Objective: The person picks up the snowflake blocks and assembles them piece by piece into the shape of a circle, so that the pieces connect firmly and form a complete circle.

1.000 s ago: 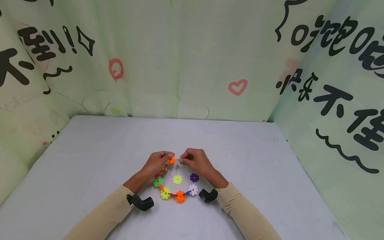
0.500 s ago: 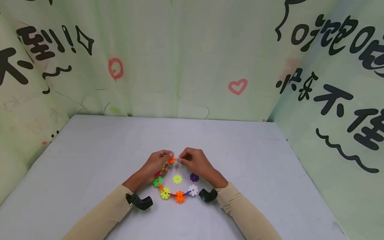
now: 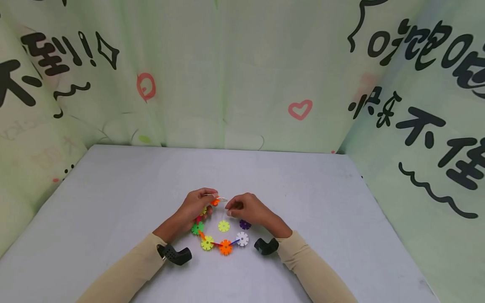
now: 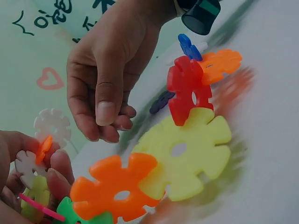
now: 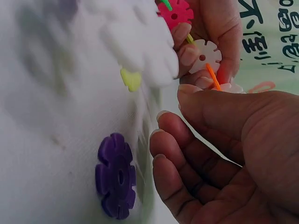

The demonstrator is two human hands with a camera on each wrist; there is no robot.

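Observation:
My left hand (image 3: 195, 206) pinches the upper end of a curved chain of slotted plastic flower discs. Near its fingertips an orange disc (image 4: 44, 148) joins two white ones; the end white disc (image 4: 52, 125) sticks out toward my right hand (image 3: 248, 209). That hand is apart from the chain, fingers loosely bent around nothing. From the left hand the chain curves through a green disc (image 3: 197, 228), a yellow disc (image 3: 207, 243) and an orange disc (image 3: 225, 247) to a white disc (image 3: 242, 239), linked by edge-on red, orange and blue discs.
Inside the curve lies a loose yellow-green disc (image 3: 224, 226). A purple disc (image 5: 116, 176) lies on the white table (image 3: 303, 185) beneath the right hand. Printed curtains (image 3: 227, 84) stand behind and beside the table.
The right hand has let go of the end white disc and drawn back slightly right and toward me. The left hand and chain have shifted slightly left.

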